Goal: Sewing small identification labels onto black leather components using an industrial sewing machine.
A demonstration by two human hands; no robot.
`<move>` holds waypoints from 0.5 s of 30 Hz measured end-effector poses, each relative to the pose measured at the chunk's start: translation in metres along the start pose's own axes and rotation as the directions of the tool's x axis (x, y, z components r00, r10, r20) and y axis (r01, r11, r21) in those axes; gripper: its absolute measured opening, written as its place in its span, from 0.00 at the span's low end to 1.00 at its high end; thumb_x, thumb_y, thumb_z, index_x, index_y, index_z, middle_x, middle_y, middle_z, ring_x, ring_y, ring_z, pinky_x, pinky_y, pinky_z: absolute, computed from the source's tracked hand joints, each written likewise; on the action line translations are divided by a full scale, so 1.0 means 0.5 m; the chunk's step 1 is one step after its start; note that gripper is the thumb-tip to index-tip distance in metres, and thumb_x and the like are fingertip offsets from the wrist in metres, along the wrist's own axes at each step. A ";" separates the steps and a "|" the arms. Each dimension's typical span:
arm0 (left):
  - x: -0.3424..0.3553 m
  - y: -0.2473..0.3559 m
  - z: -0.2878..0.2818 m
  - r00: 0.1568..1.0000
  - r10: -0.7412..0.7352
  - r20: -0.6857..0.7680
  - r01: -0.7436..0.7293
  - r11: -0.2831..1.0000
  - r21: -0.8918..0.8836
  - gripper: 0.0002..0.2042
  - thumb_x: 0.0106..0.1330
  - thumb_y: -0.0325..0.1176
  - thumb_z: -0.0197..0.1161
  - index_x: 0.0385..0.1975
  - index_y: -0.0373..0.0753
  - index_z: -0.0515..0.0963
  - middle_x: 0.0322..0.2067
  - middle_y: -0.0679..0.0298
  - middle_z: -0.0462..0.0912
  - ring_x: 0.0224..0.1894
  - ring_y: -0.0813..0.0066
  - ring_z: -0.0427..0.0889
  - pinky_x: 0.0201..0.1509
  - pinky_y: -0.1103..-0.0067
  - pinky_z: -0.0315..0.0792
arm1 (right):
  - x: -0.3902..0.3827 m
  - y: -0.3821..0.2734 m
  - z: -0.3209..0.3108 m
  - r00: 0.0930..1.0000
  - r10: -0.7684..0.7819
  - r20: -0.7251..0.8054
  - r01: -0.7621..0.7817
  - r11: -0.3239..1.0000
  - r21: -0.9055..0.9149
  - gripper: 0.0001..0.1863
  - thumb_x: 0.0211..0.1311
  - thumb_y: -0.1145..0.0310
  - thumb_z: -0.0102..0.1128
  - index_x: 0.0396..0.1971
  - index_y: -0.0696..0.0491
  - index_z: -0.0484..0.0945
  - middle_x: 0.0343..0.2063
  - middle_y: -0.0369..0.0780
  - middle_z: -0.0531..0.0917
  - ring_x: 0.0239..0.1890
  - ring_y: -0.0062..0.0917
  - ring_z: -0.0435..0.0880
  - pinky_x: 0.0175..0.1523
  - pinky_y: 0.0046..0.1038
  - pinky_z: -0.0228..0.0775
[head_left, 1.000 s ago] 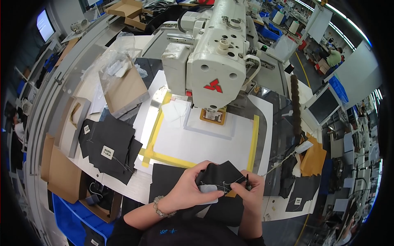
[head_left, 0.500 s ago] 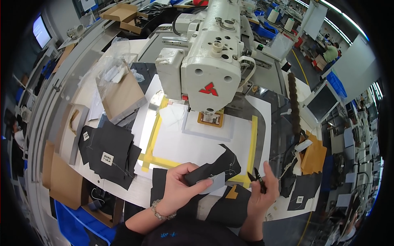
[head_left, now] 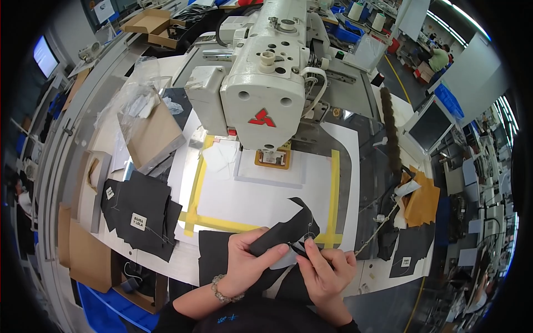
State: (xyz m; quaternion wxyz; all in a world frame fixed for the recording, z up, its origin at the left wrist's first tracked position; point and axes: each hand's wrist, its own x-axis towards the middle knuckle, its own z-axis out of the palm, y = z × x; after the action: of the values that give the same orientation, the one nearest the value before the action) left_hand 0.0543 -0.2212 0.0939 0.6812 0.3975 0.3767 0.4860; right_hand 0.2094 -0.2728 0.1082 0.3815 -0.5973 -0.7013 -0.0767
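My left hand (head_left: 244,263) grips a black fabric piece (head_left: 280,233) between thumb and fingers, raised in front of the sewing machine. Light threads and a pale grey backing (head_left: 284,261) show on the piece's underside. Closed around small black pointed snips (head_left: 298,247), my right hand (head_left: 328,275) brings their tips against the fabric beside the threads. The fingers partly cover the snips, so whether the blades are apart cannot be seen. More black fabric (head_left: 212,252) lies beneath my hands at the table's near edge.
A white sewing machine (head_left: 261,105) stands over a taped white sheet (head_left: 233,194). Labelled black pieces (head_left: 147,208) are stacked at left, by a cardboard box (head_left: 152,139). Mustard material (head_left: 422,200) and another labelled black piece (head_left: 415,252) lie at right, near a small screen (head_left: 430,129).
My right hand has moved left and up with the snips, from beside the fabric onto it. Its raised finger has come down. The view has shifted slightly.
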 end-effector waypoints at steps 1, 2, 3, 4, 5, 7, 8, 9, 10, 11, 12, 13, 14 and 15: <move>0.001 -0.002 0.001 1.000 0.000 0.000 0.000 1.000 0.001 0.04 0.58 0.22 0.68 0.30 0.30 0.81 0.23 0.73 0.78 0.26 0.92 0.69 0.28 0.90 0.63 | 0.000 0.000 0.000 1.000 0.000 0.000 0.000 1.000 0.001 0.23 0.40 0.69 0.75 0.42 0.50 0.85 0.20 0.28 0.71 0.19 0.18 0.66 0.31 0.24 0.50; 0.003 -0.004 0.002 0.999 0.042 -0.019 -0.042 0.999 -0.006 0.04 0.57 0.21 0.68 0.28 0.31 0.79 0.23 0.71 0.78 0.26 0.91 0.70 0.28 0.90 0.64 | 0.001 0.001 0.001 1.000 -0.010 -0.016 0.010 1.000 0.002 0.23 0.39 0.69 0.76 0.41 0.51 0.85 0.20 0.28 0.71 0.18 0.18 0.65 0.30 0.24 0.50; 0.004 -0.007 0.004 0.996 0.084 -0.039 -0.084 0.996 -0.013 0.04 0.56 0.19 0.68 0.25 0.31 0.78 0.24 0.70 0.78 0.26 0.91 0.71 0.29 0.89 0.64 | 0.001 0.001 0.001 0.999 -0.020 -0.030 0.020 1.000 0.004 0.23 0.38 0.69 0.76 0.41 0.51 0.85 0.20 0.28 0.71 0.18 0.18 0.65 0.30 0.24 0.50; 0.005 -0.009 0.006 0.996 0.083 -0.039 -0.083 0.996 -0.012 0.04 0.56 0.19 0.68 0.25 0.31 0.78 0.24 0.70 0.78 0.26 0.91 0.71 0.29 0.89 0.64 | 0.001 0.002 0.004 0.999 -0.019 -0.030 0.019 1.000 0.005 0.23 0.38 0.69 0.76 0.41 0.51 0.85 0.20 0.28 0.71 0.18 0.18 0.65 0.30 0.24 0.50; 0.007 -0.011 0.008 0.991 0.124 -0.054 -0.127 0.991 -0.043 0.06 0.55 0.18 0.68 0.24 0.32 0.77 0.24 0.69 0.79 0.26 0.89 0.72 0.29 0.89 0.66 | 0.001 0.005 0.007 0.998 -0.029 -0.058 0.029 1.000 -0.010 0.24 0.37 0.67 0.76 0.41 0.48 0.86 0.19 0.27 0.70 0.18 0.15 0.65 0.28 0.23 0.47; 0.007 -0.014 0.009 0.984 0.163 -0.067 -0.168 0.983 -0.073 0.07 0.54 0.16 0.68 0.23 0.32 0.76 0.25 0.67 0.80 0.27 0.88 0.73 0.29 0.88 0.67 | 0.003 0.006 0.010 0.996 -0.038 -0.085 0.036 0.999 -0.026 0.24 0.36 0.65 0.76 0.41 0.45 0.86 0.19 0.26 0.68 0.18 0.13 0.64 0.26 0.22 0.44; 0.004 -0.015 0.008 0.982 0.176 -0.069 -0.180 0.982 -0.064 0.08 0.53 0.15 0.68 0.22 0.33 0.75 0.26 0.66 0.80 0.27 0.88 0.74 0.30 0.88 0.68 | 0.004 0.005 0.011 0.996 -0.044 -0.076 0.041 0.998 -0.037 0.24 0.35 0.65 0.76 0.41 0.45 0.86 0.19 0.26 0.68 0.18 0.13 0.64 0.26 0.22 0.44; 0.003 -0.016 0.008 0.979 0.189 -0.072 -0.193 0.980 -0.054 0.09 0.52 0.14 0.68 0.22 0.33 0.74 0.26 0.65 0.81 0.27 0.87 0.75 0.30 0.87 0.69 | 0.005 0.005 0.011 0.996 -0.051 -0.066 0.048 0.998 -0.048 0.24 0.35 0.66 0.76 0.41 0.45 0.87 0.19 0.26 0.68 0.18 0.13 0.64 0.25 0.22 0.44; 0.003 -0.015 0.007 0.979 0.189 -0.072 -0.193 0.980 -0.054 0.09 0.52 0.14 0.68 0.22 0.33 0.74 0.26 0.65 0.81 0.27 0.87 0.75 0.30 0.87 0.69 | 0.005 0.005 0.012 0.997 -0.051 -0.066 0.048 0.998 -0.048 0.24 0.35 0.66 0.76 0.41 0.45 0.87 0.19 0.26 0.68 0.18 0.13 0.64 0.25 0.22 0.44; 0.003 -0.014 0.007 0.976 0.210 -0.054 -0.212 0.977 -0.035 0.09 0.53 0.14 0.68 0.22 0.33 0.74 0.26 0.65 0.81 0.28 0.87 0.75 0.31 0.87 0.69 | 0.003 0.006 0.012 0.997 -0.049 -0.066 0.045 0.998 -0.052 0.24 0.35 0.65 0.76 0.41 0.45 0.87 0.19 0.26 0.68 0.18 0.13 0.64 0.25 0.22 0.44; 0.002 -0.013 0.007 0.972 0.231 -0.035 -0.232 0.973 -0.016 0.09 0.53 0.14 0.68 0.23 0.33 0.74 0.26 0.65 0.81 0.28 0.88 0.75 0.31 0.88 0.69 | 0.002 0.006 0.012 0.997 -0.047 -0.066 0.044 0.997 -0.056 0.24 0.35 0.65 0.76 0.40 0.45 0.87 0.19 0.26 0.68 0.18 0.13 0.64 0.25 0.22 0.43; 0.001 -0.013 0.007 0.972 0.231 -0.036 -0.232 0.973 -0.016 0.09 0.53 0.14 0.68 0.23 0.33 0.74 0.26 0.65 0.81 0.28 0.88 0.75 0.31 0.88 0.69 | 0.002 0.006 0.012 0.997 -0.048 -0.065 0.044 0.997 -0.056 0.24 0.35 0.65 0.76 0.40 0.45 0.87 0.19 0.26 0.68 0.18 0.13 0.64 0.25 0.22 0.43; 0.000 -0.014 0.007 0.972 0.231 -0.051 -0.231 0.973 -0.003 0.09 0.53 0.15 0.69 0.23 0.33 0.75 0.26 0.66 0.81 0.28 0.88 0.75 0.31 0.88 0.69 | 0.003 0.007 0.013 0.996 -0.056 -0.066 0.052 0.997 -0.057 0.24 0.35 0.65 0.76 0.40 0.44 0.87 0.19 0.26 0.68 0.18 0.13 0.64 0.25 0.22 0.43; -0.001 -0.014 0.007 0.971 0.230 -0.064 -0.230 0.973 0.009 0.09 0.53 0.15 0.69 0.24 0.33 0.75 0.26 0.66 0.81 0.28 0.89 0.76 0.31 0.88 0.70 | 0.003 0.007 0.012 0.996 -0.064 -0.067 0.060 0.996 -0.061 0.23 0.36 0.65 0.76 0.40 0.44 0.87 0.19 0.27 0.68 0.18 0.13 0.63 0.25 0.22 0.43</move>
State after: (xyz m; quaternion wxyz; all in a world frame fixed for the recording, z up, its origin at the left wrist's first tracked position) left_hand 0.0598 -0.2239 0.0888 0.6076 0.4228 0.3503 0.5739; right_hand 0.2097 -0.2674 0.1035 0.3851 -0.5833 -0.7033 -0.1294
